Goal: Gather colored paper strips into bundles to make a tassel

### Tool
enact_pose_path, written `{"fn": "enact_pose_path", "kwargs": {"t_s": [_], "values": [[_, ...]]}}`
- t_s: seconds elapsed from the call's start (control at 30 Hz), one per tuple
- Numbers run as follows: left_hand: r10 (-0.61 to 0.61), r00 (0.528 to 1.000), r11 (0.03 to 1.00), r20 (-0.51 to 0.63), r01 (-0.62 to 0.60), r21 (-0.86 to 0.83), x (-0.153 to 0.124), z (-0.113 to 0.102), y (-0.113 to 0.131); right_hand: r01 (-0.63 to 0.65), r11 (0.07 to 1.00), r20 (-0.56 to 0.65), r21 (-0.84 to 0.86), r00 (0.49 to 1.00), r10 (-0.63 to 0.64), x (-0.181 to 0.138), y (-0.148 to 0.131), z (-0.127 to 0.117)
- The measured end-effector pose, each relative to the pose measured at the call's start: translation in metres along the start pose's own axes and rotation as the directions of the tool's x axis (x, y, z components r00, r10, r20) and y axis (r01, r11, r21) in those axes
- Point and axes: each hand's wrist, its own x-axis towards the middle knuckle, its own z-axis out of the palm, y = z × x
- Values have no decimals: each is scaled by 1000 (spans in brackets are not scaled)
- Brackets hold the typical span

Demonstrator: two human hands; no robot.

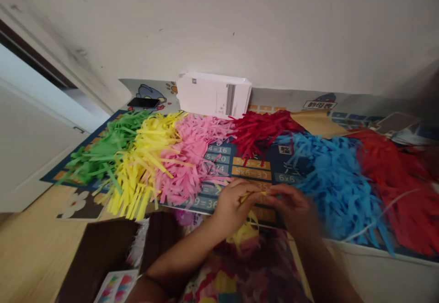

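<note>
My left hand (pixel 233 202) and my right hand (pixel 291 207) meet over the near edge of a dark blue multiplication mat (pixel 255 163). Both pinch the ends of one thin yellow paper strip (pixel 254 195) stretched between them. Heaps of cut paper strips lie on the mat: green (pixel 103 149), yellow (pixel 144 161), pink (pixel 190 156), dark red (pixel 262 129), blue (pixel 332 179) and bright red (pixel 401 184). The yellow heap is left of my left hand, and the blue heap is beside my right hand.
A stack of white paper (pixel 214 94) leans against the wall behind the mat. A black phone (pixel 143 103) lies at the back left. An open brown cardboard box (pixel 99 252) sits near my left forearm. A white door (pixel 30 124) is at the left.
</note>
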Motion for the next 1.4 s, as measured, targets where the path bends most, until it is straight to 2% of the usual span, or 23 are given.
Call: {"fn": "enact_pose_path", "kwargs": {"t_s": [0.13,0.23,0.33,0.43,0.5,0.57,0.67,0.73,0.8,0.93,1.03,1.13,1.27,1.4], "values": [[73,997,993,11,-74,90,-6,-2,0,-76,996,-56,46,995,79,-8,4,0],[145,988,974,63,-153,168,-7,-4,3,-29,999,-55,32,998,31,-11,2,-2],[202,971,948,126,-226,224,-7,-6,5,52,998,-2,-41,999,-52,-13,3,-4],[189,977,953,94,-206,222,-7,-6,5,53,995,34,-80,998,-50,-15,6,-7],[146,986,968,77,-159,193,-7,-6,3,18,995,49,-101,999,-13,-15,7,-8],[107,988,980,110,-123,156,-6,-6,0,-46,994,94,-96,994,55,-13,7,-9],[107,984,987,143,-122,104,-3,-8,-5,-194,981,136,29,973,188,-10,6,-10],[126,982,984,141,-142,104,0,-8,-7,-237,968,120,81,966,227,-8,6,-9],[147,977,980,152,-165,115,2,-9,-8,-218,974,97,52,972,213,-7,5,-9],[186,969,974,162,-204,102,5,-12,-8,-102,991,60,-83,992,107,-7,3,-11],[206,971,967,124,-222,127,6,-13,-8,-16,983,7,-184,1000,17,-8,2,-14],[308,948,936,84,-317,155,6,-10,-7,49,969,-22,-241,998,-56,-11,0,-14],[439,896,875,76,-445,190,4,-5,-6,49,958,-31,-281,998,-60,-16,-1,-12],[429,901,867,67,-432,247,2,-3,-6,30,960,-23,-277,999,-38,-17,-1,-12]]}}
